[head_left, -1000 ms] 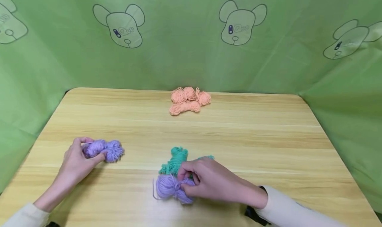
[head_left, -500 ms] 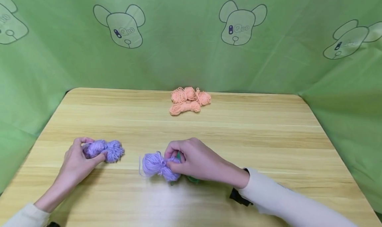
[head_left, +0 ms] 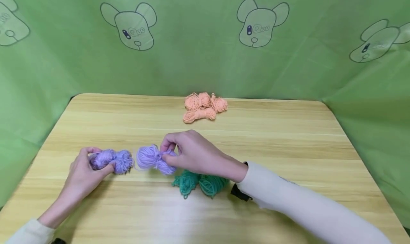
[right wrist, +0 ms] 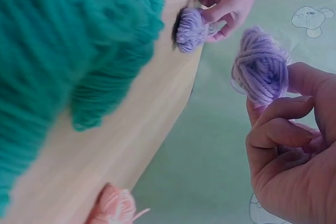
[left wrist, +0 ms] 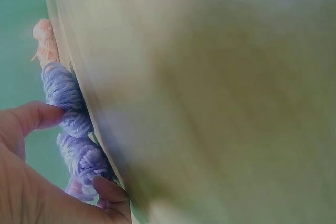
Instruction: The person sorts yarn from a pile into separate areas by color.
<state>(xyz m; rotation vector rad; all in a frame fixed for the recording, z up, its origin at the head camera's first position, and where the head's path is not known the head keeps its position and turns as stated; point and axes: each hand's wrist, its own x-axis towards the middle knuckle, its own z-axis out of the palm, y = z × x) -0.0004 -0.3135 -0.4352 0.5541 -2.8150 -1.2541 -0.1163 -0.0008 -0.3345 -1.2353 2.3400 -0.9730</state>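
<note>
My left hand (head_left: 84, 170) curls thumb and fingers round purple yarn (head_left: 123, 162) lying at the table's left. Two purple lumps (left wrist: 64, 90) show between thumb and fingers in the left wrist view; whether they are one skein or two, I cannot tell. My right hand (head_left: 195, 153) pinches another purple skein of yarn (head_left: 148, 157) by its tied middle, in the air just right of the left hand's yarn. In the right wrist view this skein (right wrist: 260, 69) shows end-on between thumb and fingers. Green yarn skeins (head_left: 212, 184) lie below the right hand, partly hidden by it.
Several peach yarn skeins (head_left: 200, 114) are bunched near the back edge of the wooden table (head_left: 288, 130). A green cloth (head_left: 198, 58) with printed animal heads hangs round the back and sides.
My right hand has carried its purple skein left and away from me, off the green yarn, towards the left hand's yarn. The left hand has stayed still, gripping its purple yarn.
</note>
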